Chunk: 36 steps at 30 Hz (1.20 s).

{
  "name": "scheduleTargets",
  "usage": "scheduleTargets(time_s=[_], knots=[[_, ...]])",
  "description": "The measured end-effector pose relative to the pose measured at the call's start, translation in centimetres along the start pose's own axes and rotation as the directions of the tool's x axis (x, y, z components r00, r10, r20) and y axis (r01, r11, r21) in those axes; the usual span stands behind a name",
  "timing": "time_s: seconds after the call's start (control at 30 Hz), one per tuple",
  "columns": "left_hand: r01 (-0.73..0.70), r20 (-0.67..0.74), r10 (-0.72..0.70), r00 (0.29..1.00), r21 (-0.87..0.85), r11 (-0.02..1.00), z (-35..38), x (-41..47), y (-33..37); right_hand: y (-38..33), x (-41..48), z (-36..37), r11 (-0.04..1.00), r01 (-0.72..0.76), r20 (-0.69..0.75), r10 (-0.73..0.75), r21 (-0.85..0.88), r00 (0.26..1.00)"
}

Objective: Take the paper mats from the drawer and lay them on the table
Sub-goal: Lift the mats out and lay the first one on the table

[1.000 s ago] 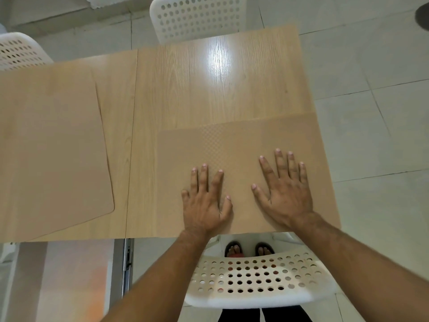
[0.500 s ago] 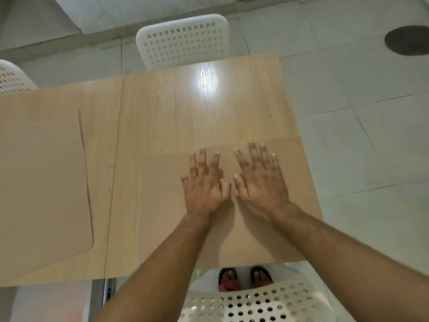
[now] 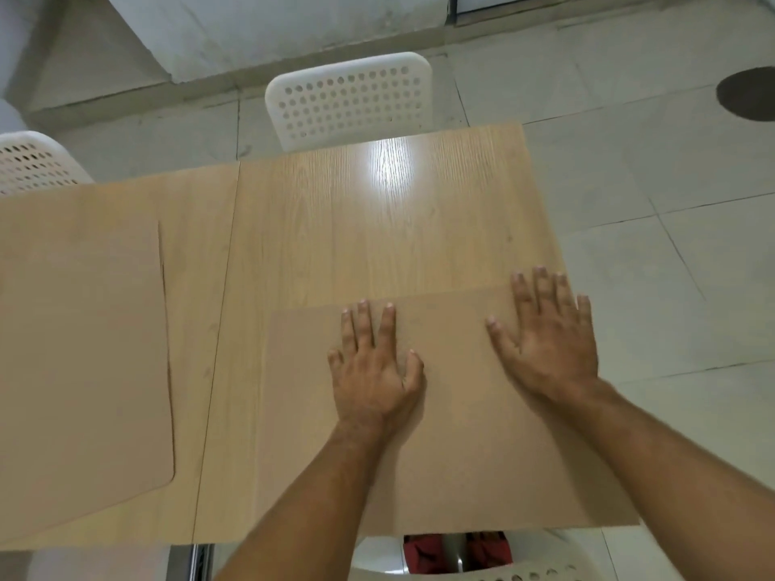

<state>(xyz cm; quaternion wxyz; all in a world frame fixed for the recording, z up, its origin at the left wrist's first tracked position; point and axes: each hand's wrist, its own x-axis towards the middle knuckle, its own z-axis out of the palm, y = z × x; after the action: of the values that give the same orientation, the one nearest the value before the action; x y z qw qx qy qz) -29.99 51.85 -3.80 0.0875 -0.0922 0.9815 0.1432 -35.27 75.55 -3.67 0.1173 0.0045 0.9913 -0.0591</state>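
The light wood-grain rectangular table (image 3: 377, 228) fills the view, a seam running from 12 towards 6 o'clock left of centre. At 9 o'clock lies a tan paper mat with a rounded corner (image 3: 79, 350), flat and well apart from the hands, seemingly done with. A second tan paper mat (image 3: 461, 434) lies at 5 o'clock, its right and near edges about level with the table's own, probably squared there to mark a seat. No drawer is in view. White perforated plastic chairs stand at 12 o'clock (image 3: 352, 98), at 10 o'clock (image 3: 33, 163) and, partly seen, at 6 o'clock (image 3: 461, 568).

The left hand (image 3: 373, 371) presses palm-down on the middle of the second mat, fingers straight and a little spread, gripping nothing; it likely pins the sheet. The right hand (image 3: 549, 341) lies equally flat at 3 o'clock, near the mat's far right corner, fingertips reaching past the far edge onto bare wood, apparently smoothing the paper outward.

Half a second ago both hands lay side by side at the mat's middle, thumbs almost touching. The right has since swept out to the corner, while the left has scarcely shifted.
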Motion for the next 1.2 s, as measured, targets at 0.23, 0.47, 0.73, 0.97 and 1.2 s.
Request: scheduleTargets(time_s=[0.23,0.47,0.73,0.97,1.2], knots=[[0.011,0.022,-0.011,1.000,0.015,1.000,-0.1,0.1,0.1,-8.7,-4.1,2.0,0.976,0.194,-0.020,-0.193,0.101,0.981],[-0.102,-0.002,0.102,0.995,-0.001,0.995,-0.6,-0.6,-2.8,-10.4,-3.4,2.7,0.981,0.190,-0.028,-0.190,0.028,0.981],[0.013,-0.025,-0.012,1.000,0.015,1.000,-0.3,-11.8,-11.0,-10.7,-3.6,3.0,0.988,0.156,-0.050,-0.156,-0.001,0.986],[0.011,-0.013,-0.011,1.000,0.014,1.000,-0.5,-13.5,-11.6,-13.6,-5.5,2.3,0.981,0.183,-0.051,-0.180,0.058,0.982],[0.064,-0.044,-0.065,0.997,-0.025,0.998,-1.3,-11.7,-9.8,-18.1,-10.9,5.0,0.927,0.376,0.022,-0.376,0.016,0.926]])
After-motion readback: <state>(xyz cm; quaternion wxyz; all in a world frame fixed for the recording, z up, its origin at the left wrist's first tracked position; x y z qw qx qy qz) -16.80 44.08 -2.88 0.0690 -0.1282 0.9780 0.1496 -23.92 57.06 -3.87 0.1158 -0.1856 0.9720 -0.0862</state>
